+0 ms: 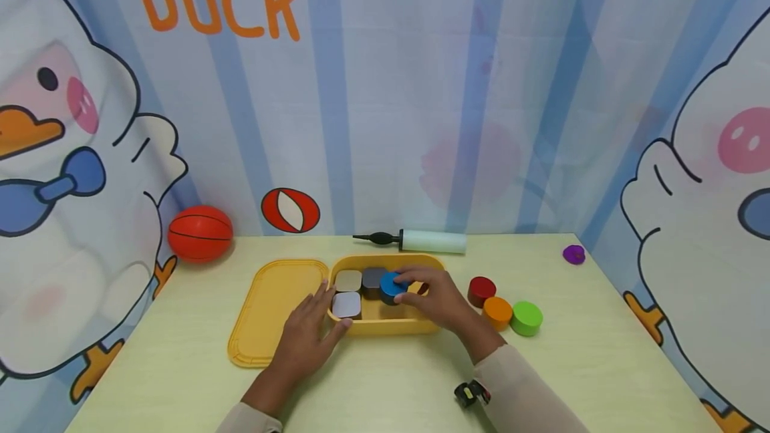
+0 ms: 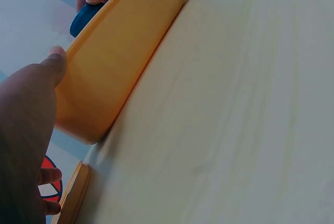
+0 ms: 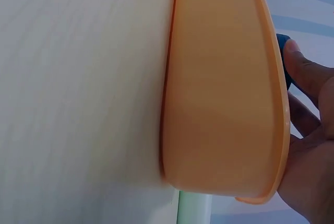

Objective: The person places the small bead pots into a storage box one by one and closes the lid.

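The right hand [image 1: 438, 294] pinches a blue block [image 1: 390, 286], with the yellow box [image 1: 391, 328] below it. The left hand [image 1: 308, 334], fingers extended, touches the box; the lid [image 1: 271, 313] lies to its left. Right of the right hand sits a red block [image 1: 482, 291].

Blue cylinder [image 1: 390, 289] partly behind right hand [image 1: 442, 297]

Four short round cylinders are here: one blue cylinder [image 1: 390, 290] in the right fingers [image 1: 420, 274], one red cylinder [image 1: 482, 292], one orange cylinder [image 1: 496, 314] and one green cylinder [image 1: 527, 319] to their right. Left of those fingers sit three rounded-square blocks, one beige block [image 1: 348, 280], one lavender block [image 1: 346, 305] and one grey block [image 1: 373, 280], in one yellow oblong plastic box [image 1: 391, 328]. One flat yellow tray [image 1: 265, 313] lies left of the left fingers [image 1: 308, 305]; beyond all fingers, one red black-lined ball [image 1: 200, 234], one pale-barrelled pump [image 1: 433, 241], one small purple object [image 1: 574, 254].
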`<state>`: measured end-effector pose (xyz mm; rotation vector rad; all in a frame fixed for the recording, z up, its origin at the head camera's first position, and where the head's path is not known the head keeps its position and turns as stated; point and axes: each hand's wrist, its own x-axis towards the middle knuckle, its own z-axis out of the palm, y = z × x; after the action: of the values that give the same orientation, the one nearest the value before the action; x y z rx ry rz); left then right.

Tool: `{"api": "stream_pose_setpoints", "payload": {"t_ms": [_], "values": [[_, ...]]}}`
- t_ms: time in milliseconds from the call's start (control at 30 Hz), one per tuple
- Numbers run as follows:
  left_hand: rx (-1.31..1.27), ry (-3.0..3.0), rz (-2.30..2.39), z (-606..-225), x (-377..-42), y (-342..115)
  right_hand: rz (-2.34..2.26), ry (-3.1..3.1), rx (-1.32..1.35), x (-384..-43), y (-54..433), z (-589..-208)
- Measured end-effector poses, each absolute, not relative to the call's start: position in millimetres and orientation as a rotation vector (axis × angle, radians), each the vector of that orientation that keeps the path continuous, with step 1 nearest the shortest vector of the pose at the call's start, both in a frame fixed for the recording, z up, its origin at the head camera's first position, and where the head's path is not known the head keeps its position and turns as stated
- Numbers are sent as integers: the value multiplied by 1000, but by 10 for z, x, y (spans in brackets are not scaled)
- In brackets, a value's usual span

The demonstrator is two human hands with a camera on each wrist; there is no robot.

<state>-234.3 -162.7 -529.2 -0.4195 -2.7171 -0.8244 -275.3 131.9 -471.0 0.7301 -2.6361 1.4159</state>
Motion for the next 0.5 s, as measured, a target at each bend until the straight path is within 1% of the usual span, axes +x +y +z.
{"api": "stream_pose_setpoints", "payload": {"t_ms": [500], "values": [[-436, -2727, -814, -5285, -2342, -1634, 1430, -2744, 778, -2826, 1206, -4719]]}}
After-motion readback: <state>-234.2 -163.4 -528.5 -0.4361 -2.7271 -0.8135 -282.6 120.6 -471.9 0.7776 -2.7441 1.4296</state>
